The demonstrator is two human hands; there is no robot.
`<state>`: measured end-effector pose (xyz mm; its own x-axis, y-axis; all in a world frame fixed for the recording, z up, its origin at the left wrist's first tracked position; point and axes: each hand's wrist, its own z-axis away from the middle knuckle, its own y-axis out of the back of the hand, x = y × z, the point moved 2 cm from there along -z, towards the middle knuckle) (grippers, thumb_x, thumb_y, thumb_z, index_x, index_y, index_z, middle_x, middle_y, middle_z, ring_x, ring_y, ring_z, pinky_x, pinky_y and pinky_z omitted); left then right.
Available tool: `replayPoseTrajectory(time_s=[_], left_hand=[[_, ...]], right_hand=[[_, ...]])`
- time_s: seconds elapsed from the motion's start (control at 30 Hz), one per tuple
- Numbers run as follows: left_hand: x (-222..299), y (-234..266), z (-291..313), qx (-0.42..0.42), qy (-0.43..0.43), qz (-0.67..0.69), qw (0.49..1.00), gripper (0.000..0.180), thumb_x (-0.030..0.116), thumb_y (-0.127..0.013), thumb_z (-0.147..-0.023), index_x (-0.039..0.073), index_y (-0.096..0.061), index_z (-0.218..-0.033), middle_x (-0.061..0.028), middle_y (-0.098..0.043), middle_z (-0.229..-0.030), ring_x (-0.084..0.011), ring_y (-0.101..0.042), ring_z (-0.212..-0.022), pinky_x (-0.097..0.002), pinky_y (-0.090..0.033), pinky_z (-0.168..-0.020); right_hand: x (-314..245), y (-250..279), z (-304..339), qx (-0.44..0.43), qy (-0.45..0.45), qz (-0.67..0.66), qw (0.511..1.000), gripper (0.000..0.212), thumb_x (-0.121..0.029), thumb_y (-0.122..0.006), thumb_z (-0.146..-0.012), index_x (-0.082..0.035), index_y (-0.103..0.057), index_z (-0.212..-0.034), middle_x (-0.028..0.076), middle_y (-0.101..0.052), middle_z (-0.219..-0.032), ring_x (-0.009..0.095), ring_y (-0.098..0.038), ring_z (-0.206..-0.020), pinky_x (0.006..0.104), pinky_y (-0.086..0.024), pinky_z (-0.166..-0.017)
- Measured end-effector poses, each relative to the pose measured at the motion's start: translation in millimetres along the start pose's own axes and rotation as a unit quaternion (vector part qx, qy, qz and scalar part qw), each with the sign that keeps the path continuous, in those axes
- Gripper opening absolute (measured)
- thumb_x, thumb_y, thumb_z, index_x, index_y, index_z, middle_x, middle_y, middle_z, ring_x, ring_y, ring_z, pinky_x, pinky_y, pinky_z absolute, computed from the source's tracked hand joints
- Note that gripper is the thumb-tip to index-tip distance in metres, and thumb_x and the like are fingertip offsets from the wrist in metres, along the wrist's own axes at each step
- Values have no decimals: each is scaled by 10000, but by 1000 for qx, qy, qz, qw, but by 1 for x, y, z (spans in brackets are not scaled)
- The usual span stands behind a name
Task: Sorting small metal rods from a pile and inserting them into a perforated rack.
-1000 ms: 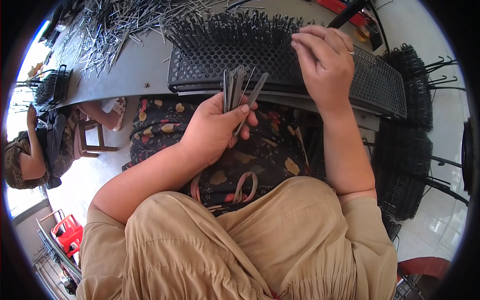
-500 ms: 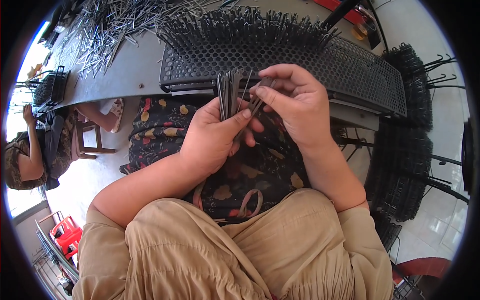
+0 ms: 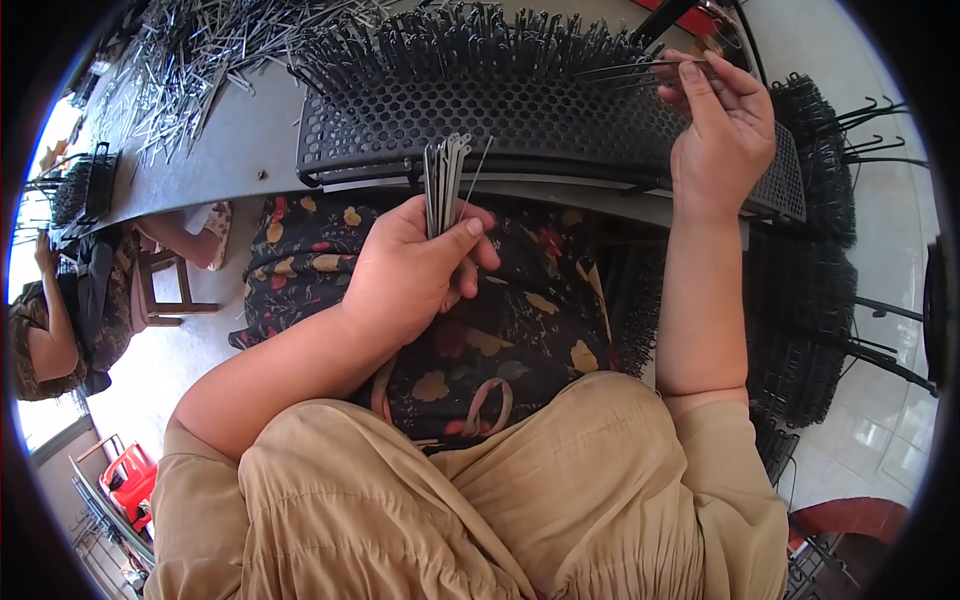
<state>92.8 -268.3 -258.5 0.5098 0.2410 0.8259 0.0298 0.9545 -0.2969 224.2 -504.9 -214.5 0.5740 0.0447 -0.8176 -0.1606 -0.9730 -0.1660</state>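
My left hand (image 3: 395, 260) is closed around the lower part of an upright bundle of thin flat metal strips (image 3: 441, 185) with looped or holed tops. One thin strip leans out to the right of the bundle. Up at the far right, my right hand (image 3: 725, 140) pinches a few thin dark metal strips (image 3: 630, 72) between thumb and fingers. Those strips point left, over the right end of a black perforated metal rack (image 3: 470, 140). Many dark strips (image 3: 480, 45) stand packed along the rack's back. How many my right hand holds, I cannot make out.
Loose shiny strips (image 3: 205, 75) lie heaped on the grey table (image 3: 235, 150) at far left. More black racks (image 3: 800, 290) with hooks stand at right. Another person (image 3: 65, 310) sits at left beside a wooden stool (image 3: 165, 285). Dark floral cloth (image 3: 470, 350) covers my lap.
My right hand has left the bundle and moved up and right to the rack with a few strips. My left hand keeps the bundle, nearly in place. The view has shifted slightly.
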Motion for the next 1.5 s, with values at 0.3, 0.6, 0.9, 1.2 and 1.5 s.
replayPoseTrajectory(time_s=[0.3,0.6,0.9,1.2,1.5], left_hand=[[-3,1,-3,-1,3,-10,1000,124,101,-542,-961,-4,-572,-1021,-58,-638,-758,-66,-518,-522,-197,-382,-413],[-2,-1,-2,-2,10,-26,1000,116,97,-548,-955,2,-580,-1014,-48,-638,-743,-57,-502,-516,-196,-379,-415],[-1,-2,0,-1,17,-39,999,102,104,-528,-969,28,-570,-1022,-40,-625,-759,-60,-492,-536,-182,-354,-434],[1,-4,-1,-4,20,-52,998,98,101,-526,-968,27,-569,-1014,-37,-619,-746,-59,-480,-524,-179,-350,-435],[2,0,0,-22,21,-9,999,152,126,-518,-977,3,-586,-1034,-38,-631,-759,-48,-487,-532,-187,-383,-443]], right_hand=[[6,8,-7,-16,13,2,1000,147,70,-619,-876,73,-582,-1018,230,-681,-960,247,-696,-837,283,-594,-681],[-2,1,-13,-120,57,78,988,140,31,-650,-874,43,-627,-1011,162,-699,-955,180,-693,-857,248,-580,-686],[-18,-40,-12,-197,-77,178,961,29,-9,-708,-789,-28,-688,-798,83,-700,-865,184,-662,-814,324,-510,-716],[36,-19,-32,-266,82,-80,957,164,12,-694,-810,4,-718,-972,127,-727,-908,256,-676,-1012,344,-501,-921],[-24,-41,-11,-284,284,371,837,127,-13,-661,-839,17,-719,-948,145,-720,-846,272,-688,-973,366,-473,-961]])
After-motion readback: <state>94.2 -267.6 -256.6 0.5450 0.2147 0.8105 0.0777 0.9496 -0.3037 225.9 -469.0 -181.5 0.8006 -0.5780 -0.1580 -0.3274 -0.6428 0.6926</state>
